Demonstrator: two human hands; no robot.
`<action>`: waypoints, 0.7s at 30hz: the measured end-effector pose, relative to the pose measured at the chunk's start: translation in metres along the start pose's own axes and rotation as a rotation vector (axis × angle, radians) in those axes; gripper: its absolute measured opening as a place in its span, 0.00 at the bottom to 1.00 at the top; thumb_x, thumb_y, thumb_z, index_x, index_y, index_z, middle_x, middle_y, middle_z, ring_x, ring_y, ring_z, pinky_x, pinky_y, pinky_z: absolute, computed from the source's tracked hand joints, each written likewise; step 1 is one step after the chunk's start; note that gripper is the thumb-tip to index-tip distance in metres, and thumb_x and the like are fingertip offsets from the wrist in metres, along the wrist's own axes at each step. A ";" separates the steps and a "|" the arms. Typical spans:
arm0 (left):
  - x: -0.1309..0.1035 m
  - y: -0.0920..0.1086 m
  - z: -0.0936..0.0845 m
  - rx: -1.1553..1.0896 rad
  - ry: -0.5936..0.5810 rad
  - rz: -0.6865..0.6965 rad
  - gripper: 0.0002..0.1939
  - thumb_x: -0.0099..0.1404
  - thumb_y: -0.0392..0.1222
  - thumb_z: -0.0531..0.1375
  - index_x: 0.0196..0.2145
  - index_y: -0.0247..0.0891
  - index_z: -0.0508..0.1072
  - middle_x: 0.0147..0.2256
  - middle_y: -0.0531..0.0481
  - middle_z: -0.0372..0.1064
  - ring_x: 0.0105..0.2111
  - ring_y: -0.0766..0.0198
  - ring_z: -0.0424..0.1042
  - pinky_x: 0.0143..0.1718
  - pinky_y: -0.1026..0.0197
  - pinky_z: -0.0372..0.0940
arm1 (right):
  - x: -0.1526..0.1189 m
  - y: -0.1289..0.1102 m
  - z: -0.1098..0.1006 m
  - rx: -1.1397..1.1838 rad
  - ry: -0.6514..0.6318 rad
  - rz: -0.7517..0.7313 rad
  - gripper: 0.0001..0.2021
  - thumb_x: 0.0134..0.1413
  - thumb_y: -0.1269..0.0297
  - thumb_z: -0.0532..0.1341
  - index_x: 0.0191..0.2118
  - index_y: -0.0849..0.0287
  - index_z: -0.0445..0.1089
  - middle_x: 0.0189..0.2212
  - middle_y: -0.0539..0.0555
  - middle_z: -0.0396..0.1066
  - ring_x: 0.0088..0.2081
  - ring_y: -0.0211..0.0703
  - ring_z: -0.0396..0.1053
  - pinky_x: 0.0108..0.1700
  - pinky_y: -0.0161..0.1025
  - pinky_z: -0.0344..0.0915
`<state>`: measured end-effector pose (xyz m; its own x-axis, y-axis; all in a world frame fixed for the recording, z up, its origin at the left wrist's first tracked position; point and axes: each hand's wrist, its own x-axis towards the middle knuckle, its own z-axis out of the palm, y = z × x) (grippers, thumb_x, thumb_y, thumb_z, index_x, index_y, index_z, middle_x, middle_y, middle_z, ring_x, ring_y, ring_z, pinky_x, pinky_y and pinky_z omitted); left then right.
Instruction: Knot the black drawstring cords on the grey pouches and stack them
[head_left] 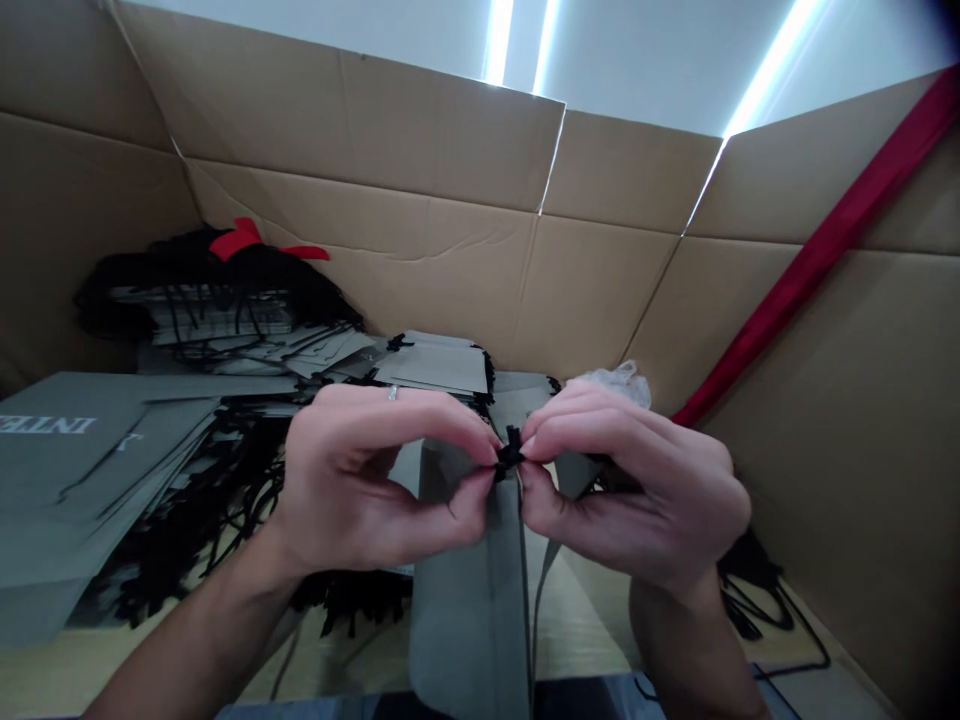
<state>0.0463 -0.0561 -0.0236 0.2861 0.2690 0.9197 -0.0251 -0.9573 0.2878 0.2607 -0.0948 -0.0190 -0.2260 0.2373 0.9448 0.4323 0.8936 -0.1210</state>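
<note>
Both hands meet at the middle of the view, above a grey paper bag (472,600) standing on edge. A small black ribbon knot (511,450) sits at the bag's top edge. With thumb and forefinger, my left hand (382,475) pinches the knot's left side; a ring shows on one of its fingers. From the other side, my right hand (637,480) pinches the same ribbon between thumb and forefinger. The fingertips nearly touch. Part of the ribbon is hidden between them.
Grey bags with black ribbons (150,440) spread over the left side. Behind stand a smaller bag stack (435,362) and a black ribbon pile (202,270). Cardboard walls (420,220) enclose the table (577,610). Black cords (787,620) lie at right.
</note>
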 end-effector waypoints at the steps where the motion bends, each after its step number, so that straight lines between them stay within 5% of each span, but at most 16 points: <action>1: 0.002 -0.001 -0.001 -0.071 -0.013 -0.016 0.14 0.58 0.25 0.70 0.38 0.43 0.83 0.33 0.54 0.86 0.29 0.62 0.84 0.30 0.63 0.79 | 0.000 0.000 0.001 0.035 0.004 0.001 0.15 0.56 0.80 0.69 0.43 0.50 0.78 0.32 0.48 0.80 0.31 0.43 0.78 0.35 0.44 0.80; 7: 0.014 -0.005 -0.004 -0.300 -0.145 -0.235 0.14 0.63 0.26 0.74 0.45 0.38 0.84 0.38 0.48 0.88 0.35 0.61 0.88 0.38 0.67 0.83 | 0.003 0.006 0.003 -0.014 0.087 -0.023 0.16 0.57 0.80 0.70 0.44 0.49 0.78 0.33 0.51 0.81 0.32 0.46 0.80 0.34 0.46 0.78; 10: 0.016 -0.005 -0.003 -0.273 -0.211 -0.295 0.06 0.70 0.33 0.73 0.44 0.38 0.85 0.35 0.48 0.87 0.32 0.62 0.86 0.32 0.69 0.81 | 0.004 0.008 0.000 -0.101 0.091 -0.077 0.17 0.56 0.81 0.70 0.45 0.50 0.78 0.35 0.53 0.82 0.34 0.49 0.80 0.36 0.47 0.79; 16: 0.013 0.005 -0.003 -0.187 -0.208 -0.284 0.03 0.70 0.34 0.71 0.38 0.37 0.86 0.26 0.52 0.80 0.23 0.67 0.75 0.22 0.70 0.70 | 0.007 0.000 -0.015 0.056 -0.059 0.089 0.15 0.54 0.79 0.69 0.43 0.51 0.78 0.42 0.54 0.82 0.41 0.48 0.81 0.43 0.47 0.79; 21: 0.013 0.011 -0.005 -0.153 -0.264 -0.335 0.07 0.69 0.35 0.68 0.32 0.38 0.81 0.20 0.57 0.65 0.18 0.70 0.61 0.17 0.69 0.57 | 0.008 0.006 -0.023 0.252 -0.254 0.142 0.20 0.59 0.69 0.77 0.55 0.54 0.80 0.48 0.55 0.81 0.45 0.46 0.79 0.44 0.42 0.80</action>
<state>0.0454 -0.0629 -0.0070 0.5362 0.5064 0.6753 -0.0256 -0.7899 0.6126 0.2811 -0.0961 -0.0052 -0.4018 0.4241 0.8116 0.2537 0.9031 -0.3464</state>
